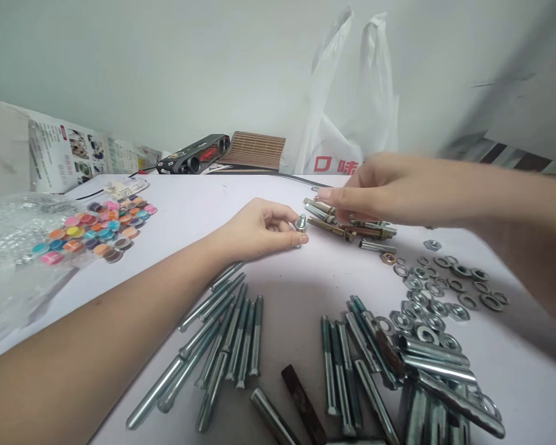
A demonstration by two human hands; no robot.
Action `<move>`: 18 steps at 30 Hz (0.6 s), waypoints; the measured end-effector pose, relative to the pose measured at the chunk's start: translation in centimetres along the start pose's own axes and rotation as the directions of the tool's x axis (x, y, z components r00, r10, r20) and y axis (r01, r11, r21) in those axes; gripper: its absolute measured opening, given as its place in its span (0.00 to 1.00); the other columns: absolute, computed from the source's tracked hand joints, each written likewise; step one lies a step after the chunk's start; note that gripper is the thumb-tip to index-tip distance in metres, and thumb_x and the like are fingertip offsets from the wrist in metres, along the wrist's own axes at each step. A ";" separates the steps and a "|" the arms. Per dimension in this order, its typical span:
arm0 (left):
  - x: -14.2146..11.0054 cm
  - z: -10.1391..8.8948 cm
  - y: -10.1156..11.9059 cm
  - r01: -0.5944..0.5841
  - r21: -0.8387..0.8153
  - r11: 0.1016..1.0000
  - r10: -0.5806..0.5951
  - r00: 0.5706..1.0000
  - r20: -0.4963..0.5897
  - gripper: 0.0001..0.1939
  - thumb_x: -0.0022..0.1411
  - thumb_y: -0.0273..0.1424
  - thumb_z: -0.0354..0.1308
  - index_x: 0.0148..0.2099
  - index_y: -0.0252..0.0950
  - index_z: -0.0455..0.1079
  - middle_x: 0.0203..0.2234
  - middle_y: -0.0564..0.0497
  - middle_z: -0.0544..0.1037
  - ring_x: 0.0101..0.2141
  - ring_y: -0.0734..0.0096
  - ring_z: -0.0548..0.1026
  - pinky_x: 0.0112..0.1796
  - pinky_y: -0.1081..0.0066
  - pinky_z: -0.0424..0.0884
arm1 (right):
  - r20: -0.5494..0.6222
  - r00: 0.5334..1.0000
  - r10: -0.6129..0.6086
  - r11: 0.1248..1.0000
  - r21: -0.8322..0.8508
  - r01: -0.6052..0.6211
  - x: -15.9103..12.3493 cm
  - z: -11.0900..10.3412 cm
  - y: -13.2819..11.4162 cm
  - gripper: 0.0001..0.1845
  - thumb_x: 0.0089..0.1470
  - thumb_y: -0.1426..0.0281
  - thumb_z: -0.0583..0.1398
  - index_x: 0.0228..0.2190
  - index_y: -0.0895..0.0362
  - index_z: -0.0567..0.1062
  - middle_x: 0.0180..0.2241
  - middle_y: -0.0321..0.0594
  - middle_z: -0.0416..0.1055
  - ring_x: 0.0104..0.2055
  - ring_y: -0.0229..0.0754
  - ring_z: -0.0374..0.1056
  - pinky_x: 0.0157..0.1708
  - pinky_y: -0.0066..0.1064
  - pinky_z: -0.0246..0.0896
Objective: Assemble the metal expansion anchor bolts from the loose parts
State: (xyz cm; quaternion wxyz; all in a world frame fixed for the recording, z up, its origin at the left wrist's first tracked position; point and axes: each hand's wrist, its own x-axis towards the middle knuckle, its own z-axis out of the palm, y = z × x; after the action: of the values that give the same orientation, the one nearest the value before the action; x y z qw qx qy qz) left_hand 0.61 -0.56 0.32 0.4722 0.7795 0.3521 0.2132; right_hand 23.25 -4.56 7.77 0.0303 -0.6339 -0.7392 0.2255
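Many small coloured discs [97, 228] lie at nine o'clock from our bolt [301, 223], beside crumpled clear plastic [23, 247]. At ten to eleven we see a black box [194, 154] and a slatted bamboo mat [258, 150] near the wall. Our left forearm [134, 309] crosses the table [189, 204] from about eight o'clock, close above the far ends of a loose fan of silver rods [222, 346], most leaning from seven towards one. Our left hand [257, 232] is narrow, pinching the bolt between thumb and fingers. The bolt's long axis is nearly upright, its threaded tip pointing to twelve, a washer around it; the fingers hide part of its shaft. At six o'clock lies a dark strip [303, 402], slanting eleven to five. Just to our bolt's right, a pile of metal fasteners [333, 228] blocks the three o'clock side, with our right hand [380, 188] over it, fingers bent close; we cannot tell whether they grip a piece. Nuts and washers [433, 303] spread at four o'clock, with metal sleeves [440, 368] nearer us. A white plastic bag [347, 105] stands at one.
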 end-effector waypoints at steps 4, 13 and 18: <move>0.0 -0.1 0.1 -0.003 0.016 1.000 0.003 1.000 0.004 0.18 0.52 0.41 0.67 0.34 0.30 0.72 0.21 0.55 0.66 0.23 0.84 0.61 0.24 0.79 0.56 | 0.202 0.962 0.186 0.938 -0.327 -0.112 -1.0 -1.5 2.5 0.38 0.42 0.32 0.57 0.20 0.57 0.71 0.19 0.42 0.62 0.17 0.34 0.52 0.18 0.34 0.48; -0.4 0.0 0.4 0.028 0.027 0.999 -0.028 1.000 -0.001 0.17 0.51 0.40 0.68 0.33 0.30 0.74 0.20 0.55 0.67 0.22 0.84 0.62 0.24 0.81 0.57 | 0.301 0.909 0.288 0.864 -0.491 -0.111 -1.0 0.4 3.4 0.27 0.47 0.50 0.62 0.16 0.57 0.60 0.16 0.37 0.53 0.15 0.33 0.43 0.21 0.36 0.34; -0.3 -0.1 0.4 0.035 0.020 0.999 -0.035 0.999 -0.003 0.17 0.52 0.40 0.68 0.33 0.29 0.74 0.20 0.55 0.67 0.22 0.85 0.62 0.23 0.82 0.57 | 0.294 0.895 0.336 0.822 -0.555 -0.127 -1.5 0.3 3.1 0.24 0.46 0.57 0.61 0.16 0.56 0.56 0.15 0.35 0.48 0.17 0.33 0.41 0.23 0.37 0.33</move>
State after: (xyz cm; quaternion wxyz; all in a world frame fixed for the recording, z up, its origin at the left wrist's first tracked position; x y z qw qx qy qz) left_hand 0.49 -0.84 0.72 0.4674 0.7776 0.3684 0.2026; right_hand 26.30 -5.82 6.73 -0.3142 -0.6487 -0.6796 0.1365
